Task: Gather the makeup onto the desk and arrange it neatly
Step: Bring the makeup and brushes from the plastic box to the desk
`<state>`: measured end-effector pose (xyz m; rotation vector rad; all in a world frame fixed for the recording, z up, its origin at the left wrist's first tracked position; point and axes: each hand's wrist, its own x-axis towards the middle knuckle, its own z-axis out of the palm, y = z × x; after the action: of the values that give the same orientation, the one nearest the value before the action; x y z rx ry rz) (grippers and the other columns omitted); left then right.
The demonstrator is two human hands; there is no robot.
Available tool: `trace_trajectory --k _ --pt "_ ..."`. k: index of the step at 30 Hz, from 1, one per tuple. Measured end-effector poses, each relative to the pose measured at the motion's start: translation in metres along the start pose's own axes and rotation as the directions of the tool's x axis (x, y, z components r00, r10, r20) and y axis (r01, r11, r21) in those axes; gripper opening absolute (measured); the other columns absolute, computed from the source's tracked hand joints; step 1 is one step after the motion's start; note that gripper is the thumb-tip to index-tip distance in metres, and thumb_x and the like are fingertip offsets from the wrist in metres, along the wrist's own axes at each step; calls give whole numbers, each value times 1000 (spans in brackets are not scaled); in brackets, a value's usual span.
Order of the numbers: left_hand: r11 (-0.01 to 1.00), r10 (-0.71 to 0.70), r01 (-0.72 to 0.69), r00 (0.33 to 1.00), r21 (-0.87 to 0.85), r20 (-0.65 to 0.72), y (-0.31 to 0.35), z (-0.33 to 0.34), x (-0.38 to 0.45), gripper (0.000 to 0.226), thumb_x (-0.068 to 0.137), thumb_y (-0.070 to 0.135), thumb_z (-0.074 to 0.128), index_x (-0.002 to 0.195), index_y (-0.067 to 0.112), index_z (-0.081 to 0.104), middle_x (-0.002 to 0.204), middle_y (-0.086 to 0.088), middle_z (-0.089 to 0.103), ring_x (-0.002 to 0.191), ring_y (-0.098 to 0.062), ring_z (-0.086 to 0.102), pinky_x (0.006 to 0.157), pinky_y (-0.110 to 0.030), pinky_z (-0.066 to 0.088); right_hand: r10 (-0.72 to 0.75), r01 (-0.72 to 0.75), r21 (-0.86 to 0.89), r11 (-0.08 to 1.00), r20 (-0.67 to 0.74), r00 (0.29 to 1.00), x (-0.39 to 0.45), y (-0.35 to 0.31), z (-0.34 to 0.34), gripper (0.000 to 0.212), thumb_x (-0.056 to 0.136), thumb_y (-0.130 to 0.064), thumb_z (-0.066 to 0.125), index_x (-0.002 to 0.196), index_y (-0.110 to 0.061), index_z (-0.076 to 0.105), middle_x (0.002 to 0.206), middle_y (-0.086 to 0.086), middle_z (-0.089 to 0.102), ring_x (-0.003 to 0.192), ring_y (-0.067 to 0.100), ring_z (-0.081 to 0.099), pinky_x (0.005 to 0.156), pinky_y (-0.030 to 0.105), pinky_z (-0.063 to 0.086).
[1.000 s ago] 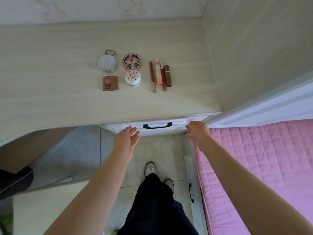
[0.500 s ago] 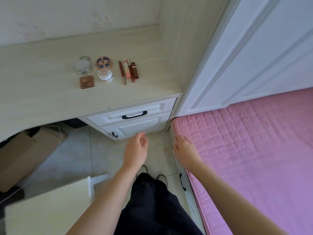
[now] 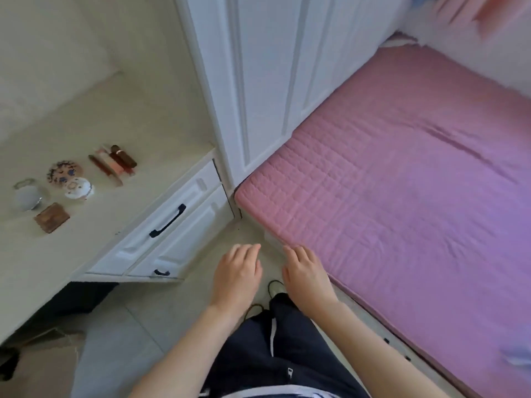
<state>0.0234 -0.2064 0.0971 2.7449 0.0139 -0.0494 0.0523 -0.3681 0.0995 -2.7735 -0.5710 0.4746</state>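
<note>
Makeup sits grouped near the tabletop's (image 3: 71, 254) front right corner: a round mirrored compact (image 3: 27, 196), a patterned round compact (image 3: 63, 171), a white round pot (image 3: 77, 188), a brown square palette (image 3: 52, 217) and a row of lip tubes (image 3: 115, 163), so the gathering looks largely done. Both the left hand (image 3: 237, 278) and right hand (image 3: 306, 278) hover empty with relaxed fingers over the floor beside the pink bed (image 3: 402, 196). No brand or writing is legible.

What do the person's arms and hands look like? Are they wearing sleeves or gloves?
No sleeves show and there are no gloves: the left hand and right hand are bare, as are both forearms. No rings, watch or bracelets can be seen.
</note>
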Motion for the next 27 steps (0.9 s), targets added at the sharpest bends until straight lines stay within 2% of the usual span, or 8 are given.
trace_trajectory --k 4,7,13,20,27 --pt "985 166 -169 984 45 61 2 -1 -13 35 85 13 65 120 7 63 112 -3 67 109 -22 59 91 -37 51 158 -158 11 987 -24 987 -42 -2 16 47 98 -21 37 141 -5 38 140 8 46 137 26 33 115 37 21" --pt "961 259 -267 959 65 117 17 0 -21 37 86 14 65 122 7 63 116 -3 66 114 -22 58 96 -37 49 278 -278 16 960 -14 960 -73 0 24 51 100 -26 34 147 -7 28 149 7 35 143 26 22 118 38 14" --pt "883 455 -469 865 18 213 65 11 -40 39 86 15 66 124 8 62 120 -3 65 118 -23 56 102 -37 44 482 -478 66 876 -65 874 -135 20 35 53 100 -27 29 149 -8 22 152 4 30 145 21 17 118 35 10" --pt "690 692 -724 652 -20 310 145 41 -62 36 89 17 60 124 7 61 120 -4 63 115 -22 56 102 -38 43 742 -711 223 667 -116 660 -234 58 46 51 101 -32 32 146 -10 28 149 4 35 143 23 22 117 37 17" --pt "549 804 -830 494 -94 330 258 87 -121 38 84 11 64 121 3 63 118 -8 65 111 -27 58 98 -41 47 879 -805 360 472 -124 460 -356 99 57 52 101 -33 34 147 -10 27 151 5 33 144 24 18 119 37 17"
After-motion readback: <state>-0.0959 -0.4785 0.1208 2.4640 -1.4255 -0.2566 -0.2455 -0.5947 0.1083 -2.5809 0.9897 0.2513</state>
